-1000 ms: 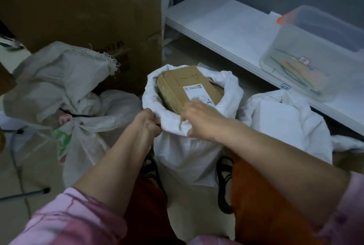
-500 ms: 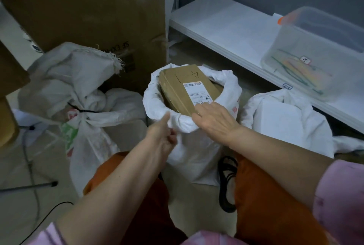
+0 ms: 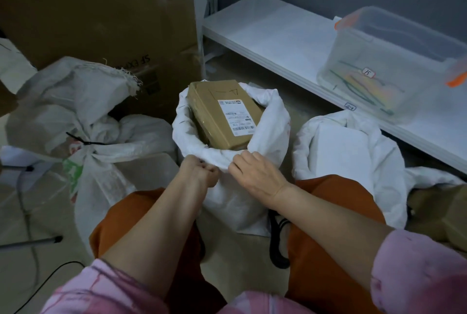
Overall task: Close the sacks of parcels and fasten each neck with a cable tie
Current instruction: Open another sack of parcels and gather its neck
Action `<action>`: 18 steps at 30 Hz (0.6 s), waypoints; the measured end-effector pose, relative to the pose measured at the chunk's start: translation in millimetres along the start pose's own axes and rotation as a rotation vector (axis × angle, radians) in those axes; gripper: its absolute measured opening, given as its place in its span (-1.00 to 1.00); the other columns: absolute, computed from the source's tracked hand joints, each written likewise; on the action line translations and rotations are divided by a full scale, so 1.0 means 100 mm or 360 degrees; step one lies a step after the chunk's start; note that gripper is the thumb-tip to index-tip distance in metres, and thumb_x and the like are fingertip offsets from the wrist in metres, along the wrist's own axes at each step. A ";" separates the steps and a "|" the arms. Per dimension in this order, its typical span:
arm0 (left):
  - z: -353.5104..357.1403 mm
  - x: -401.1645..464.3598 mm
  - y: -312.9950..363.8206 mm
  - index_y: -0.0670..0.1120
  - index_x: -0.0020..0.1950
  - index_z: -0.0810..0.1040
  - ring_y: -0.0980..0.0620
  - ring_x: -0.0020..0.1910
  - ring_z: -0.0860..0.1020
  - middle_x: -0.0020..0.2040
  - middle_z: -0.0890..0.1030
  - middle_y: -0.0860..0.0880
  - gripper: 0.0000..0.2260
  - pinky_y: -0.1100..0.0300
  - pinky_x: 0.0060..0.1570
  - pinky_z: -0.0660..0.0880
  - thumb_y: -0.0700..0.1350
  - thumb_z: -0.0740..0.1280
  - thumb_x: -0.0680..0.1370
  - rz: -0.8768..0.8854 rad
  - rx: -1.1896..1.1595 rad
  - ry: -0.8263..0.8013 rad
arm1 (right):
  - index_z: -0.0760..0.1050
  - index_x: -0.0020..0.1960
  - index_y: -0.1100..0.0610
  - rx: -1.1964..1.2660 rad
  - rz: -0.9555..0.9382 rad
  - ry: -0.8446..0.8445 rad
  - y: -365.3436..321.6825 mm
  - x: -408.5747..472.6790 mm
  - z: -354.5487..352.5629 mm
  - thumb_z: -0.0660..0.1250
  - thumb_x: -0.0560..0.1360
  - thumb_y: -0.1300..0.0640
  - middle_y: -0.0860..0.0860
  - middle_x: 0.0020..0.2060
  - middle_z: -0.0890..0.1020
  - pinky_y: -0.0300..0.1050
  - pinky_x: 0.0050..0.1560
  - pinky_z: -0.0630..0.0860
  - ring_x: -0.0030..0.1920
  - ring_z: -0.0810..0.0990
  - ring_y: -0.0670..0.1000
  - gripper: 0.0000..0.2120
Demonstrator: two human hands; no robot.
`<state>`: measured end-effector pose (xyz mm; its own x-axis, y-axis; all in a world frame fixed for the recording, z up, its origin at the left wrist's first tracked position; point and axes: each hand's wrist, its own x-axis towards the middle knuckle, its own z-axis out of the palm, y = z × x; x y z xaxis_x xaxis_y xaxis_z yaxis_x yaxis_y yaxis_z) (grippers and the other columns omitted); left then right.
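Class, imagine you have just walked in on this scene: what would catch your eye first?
First, the brown parcel with its white label, standing in the open white sack at centre. The left hand and right hand both grip the sack's rolled near rim. Left of it lies a sack already cinched with a black cable tie.

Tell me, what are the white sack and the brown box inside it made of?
The sack looks like woven plastic cloth, matte and crinkly; a sack beside it has a frayed, thready edge. The box looks like cardboard, dull brown, with a paper label.
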<state>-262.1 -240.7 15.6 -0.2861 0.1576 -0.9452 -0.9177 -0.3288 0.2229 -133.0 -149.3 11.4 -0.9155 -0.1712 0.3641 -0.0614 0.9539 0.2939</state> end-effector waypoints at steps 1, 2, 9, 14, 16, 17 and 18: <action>-0.04 0.05 0.03 -0.08 -0.41 0.15 0.09 -0.64 0.09 -0.57 0.16 -0.01 -0.66 0.45 -0.65 0.02 -0.27 0.16 0.53 -0.0108 -0.0178 -0.0033 | 0.47 -0.24 0.13 0.0000 0.0010 -0.0034 -0.01 -0.02 -0.01 0.07 0.41 0.34 0.05 -0.32 0.50 -0.13 -0.31 0.38 -0.31 0.46 0.04 -0.77; -0.09 0.08 0.02 -0.06 -0.42 0.15 0.09 -0.67 0.06 -0.62 0.13 0.01 -0.67 0.44 -0.61 0.01 -0.25 0.17 0.50 -0.0140 -0.0179 -0.0003 | 0.47 -0.26 0.13 0.0031 0.0029 -0.0038 0.00 -0.04 -0.01 0.05 0.39 0.36 0.05 -0.34 0.50 -0.14 -0.33 0.39 -0.32 0.47 0.04 -0.74; -0.26 -0.06 -0.38 -0.15 -0.20 0.40 0.12 -0.69 0.45 -0.43 0.48 -0.03 -0.75 0.41 -0.63 0.33 0.01 0.27 0.55 0.0060 0.0221 -0.0259 | 0.44 -0.34 0.13 0.0094 -0.0009 0.0018 0.05 -0.02 -0.05 0.10 0.35 0.36 0.04 -0.41 0.47 -0.13 -0.39 0.36 -0.40 0.44 0.04 -0.77; -0.18 -0.12 -0.56 -0.10 -0.38 0.31 0.18 -0.77 0.25 -0.63 0.34 0.02 -0.69 0.39 -0.78 0.12 -0.29 0.29 0.52 -0.0148 0.0282 -0.0257 | 0.45 -0.36 0.13 0.0240 0.0101 -0.0092 -0.01 -0.06 -0.07 0.13 0.36 0.31 0.04 -0.42 0.46 -0.15 -0.41 0.31 -0.40 0.45 0.04 -0.80; -0.18 -0.06 -0.56 -0.08 -0.37 0.26 0.16 -0.79 0.20 -0.64 0.28 0.00 -0.67 0.38 -0.78 0.07 -0.35 0.24 0.52 -0.0218 0.0276 -0.0259 | 0.46 -0.39 0.13 0.0347 0.0337 -0.0277 0.00 -0.07 -0.16 0.23 0.34 0.29 0.03 -0.43 0.50 -0.19 -0.40 0.24 -0.40 0.50 0.03 -0.84; -0.18 -0.05 -0.57 -0.06 -0.37 0.23 0.14 -0.79 0.17 -0.67 0.25 0.00 -0.65 0.37 -0.77 0.05 -0.37 0.22 0.52 -0.0235 0.0308 -0.0241 | 0.49 -0.35 0.15 0.0430 0.0510 -0.0412 0.02 -0.07 -0.19 0.32 0.38 0.23 0.03 -0.39 0.53 -0.19 -0.37 0.27 -0.34 0.53 0.04 -0.86; -0.19 -0.04 -0.59 -0.04 -0.37 0.20 0.13 -0.79 0.16 -0.69 0.22 -0.01 -0.63 0.37 -0.77 0.04 -0.39 0.20 0.52 -0.0264 0.0344 -0.0228 | 0.52 -0.28 0.15 0.0524 0.0740 -0.0558 0.06 -0.06 -0.21 0.35 0.45 0.09 0.03 -0.33 0.56 -0.17 -0.32 0.34 -0.26 0.56 0.06 -0.82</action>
<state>-201.2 -239.6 1.9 -0.1491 0.3275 -0.9330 -0.9881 -0.0843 0.1283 -119.3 -147.9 29.5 -0.9476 0.3132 0.0628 0.3035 0.9440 -0.1296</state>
